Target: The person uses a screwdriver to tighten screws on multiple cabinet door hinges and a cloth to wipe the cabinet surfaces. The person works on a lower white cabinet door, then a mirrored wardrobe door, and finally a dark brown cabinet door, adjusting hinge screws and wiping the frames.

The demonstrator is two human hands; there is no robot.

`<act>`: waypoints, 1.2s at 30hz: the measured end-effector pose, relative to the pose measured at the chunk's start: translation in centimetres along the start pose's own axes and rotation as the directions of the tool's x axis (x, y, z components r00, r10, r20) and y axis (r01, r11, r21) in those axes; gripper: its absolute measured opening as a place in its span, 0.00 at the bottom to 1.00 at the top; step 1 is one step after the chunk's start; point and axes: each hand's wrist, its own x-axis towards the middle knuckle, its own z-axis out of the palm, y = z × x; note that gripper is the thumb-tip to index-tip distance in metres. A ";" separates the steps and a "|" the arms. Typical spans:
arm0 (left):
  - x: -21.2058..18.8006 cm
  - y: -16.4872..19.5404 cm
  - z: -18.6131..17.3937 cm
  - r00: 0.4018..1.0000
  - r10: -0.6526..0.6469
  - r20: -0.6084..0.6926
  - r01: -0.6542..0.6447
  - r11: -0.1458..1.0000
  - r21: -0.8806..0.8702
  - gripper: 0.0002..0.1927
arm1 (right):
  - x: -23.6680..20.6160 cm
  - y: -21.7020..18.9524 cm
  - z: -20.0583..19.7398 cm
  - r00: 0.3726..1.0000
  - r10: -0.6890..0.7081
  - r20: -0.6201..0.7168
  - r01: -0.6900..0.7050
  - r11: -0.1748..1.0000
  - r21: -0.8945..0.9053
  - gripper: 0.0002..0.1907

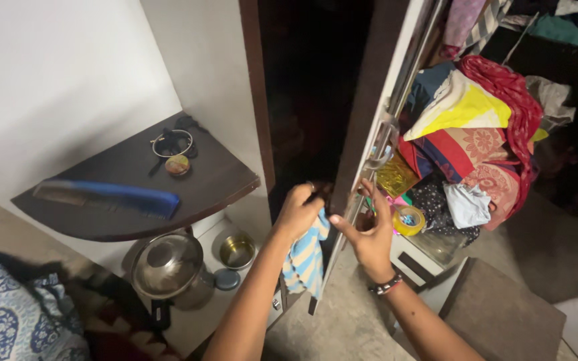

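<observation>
**Both hands at the wardrobe door edge**

Clenched tight, the left hand [297,212] pressed a striped blue-and-white cloth [306,261] against the edge of the dark wardrobe door [362,113], the cloth dangling below the fist. Across the edge, the right hand [368,235] curled loosely round the door, fingers half bent near the metal handle [381,144]; whether it pinched anything small was hard to tell in the gloom. A beaded bracelet [386,287] sat on that wrist. Inside, folded clothes [476,140] were stacked high, a roll of yellow tape [409,219] just beside the hand. Off left, a blue comb [112,197] lay on the corner shelf [215,184], steel pots [168,264] beneath.
</observation>
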 end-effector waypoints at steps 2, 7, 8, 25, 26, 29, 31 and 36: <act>0.2 2.2 0.2 0.994 -0.037 0.103 0.042 0.998 -0.046 0.13 | -0.2 0.5 -1.7 0.997 -0.068 0.047 0.073 0.993 -0.092 0.44; 0.8 8.2 1.4 0.915 -0.168 0.366 0.079 0.966 0.245 0.16 | -2.4 3.1 -5.9 0.995 0.104 0.013 -0.102 0.932 0.349 0.36; 1.0 9.2 2.0 0.896 -0.149 0.418 0.009 0.947 0.320 0.18 | -3.0 3.7 -6.9 0.992 0.124 0.000 -0.110 0.879 0.464 0.33; 0.1 13.7 16.3 0.853 0.072 0.517 -0.131 0.988 0.078 0.24 | -7.8 0.7 -22.3 0.850 0.480 -0.219 -0.422 0.867 0.263 0.19; 0.0 13.4 16.9 0.840 -0.064 0.538 0.017 0.996 0.091 0.23 | -7.8 0.4 -22.3 0.843 0.481 -0.240 -0.425 0.870 0.252 0.20; 0.7 12.2 19.2 0.942 0.161 0.295 -0.118 0.980 -0.159 0.21 | -7.6 -0.1 -21.8 0.823 0.479 -0.307 -0.464 0.877 0.125 0.19; 1.6 11.2 20.2 0.928 0.122 0.351 -0.077 0.987 -0.141 0.22 | -7.3 -0.5 -21.6 0.795 0.496 -0.349 -0.487 0.865 0.121 0.19; 3.1 10.9 21.4 0.878 0.162 0.450 -0.093 0.981 -0.170 0.25 | -6.7 -2.2 -21.4 0.772 0.485 -0.410 -0.506 0.860 0.066 0.19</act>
